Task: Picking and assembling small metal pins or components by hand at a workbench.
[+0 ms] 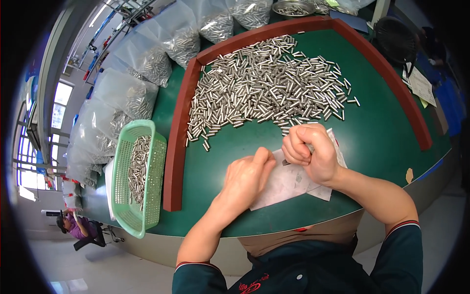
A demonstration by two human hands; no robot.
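A large heap of short silvery metal pins (269,83) lies spread on the green tabletop (220,181). My right hand (313,151) is curled into a fist at the heap's near edge. A bit of metal shows between its fingers, seemingly pins. Just left of it, my left hand (248,179) is closed with the fingertips bent inward; whatever it may hold is hidden. Beneath both hands lie whitish, smudged paper sheets (284,188). A small dark piece sits on the paper under the right fingers.
A reddish-brown wooden border (177,161) frames the heap. To its left stands a green plastic basket (159,171) with more pins. Clear bags of pins (181,41) line the far left edge. A round metal pan (293,9) and black fan (394,40) are behind. A person (81,226) sits far left.
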